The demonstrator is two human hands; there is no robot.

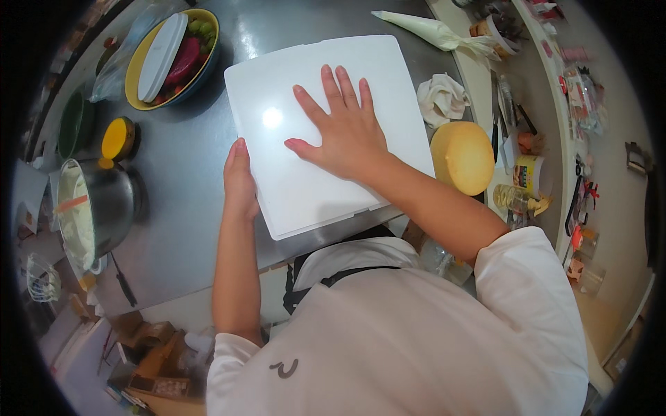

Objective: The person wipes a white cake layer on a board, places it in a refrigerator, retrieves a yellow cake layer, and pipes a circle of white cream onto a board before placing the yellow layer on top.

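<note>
A glossy white square panel (307, 192), with slim notches along its edges, lies before me on the steel table (182, 218). It may be a cake-box lid or base. My right hand (346, 125) rests palm down on its upper face, fingers spread. At its left edge, my left hand (240, 182) holds the side with the thumb up; the other fingers are hidden. Just right of the panel stands a round yellow sponge cake (462, 157), beside a crumpled white cloth (442, 99).
A filled piping bag (432, 28) lies at the back right. Back left, a yellow-lined bowl (134, 78) holds fruit and a white lid (163, 57). On the left are a cut mango (118, 138), a steel mixing bowl (112, 208) of cream and a dark-handled knife (125, 286).
</note>
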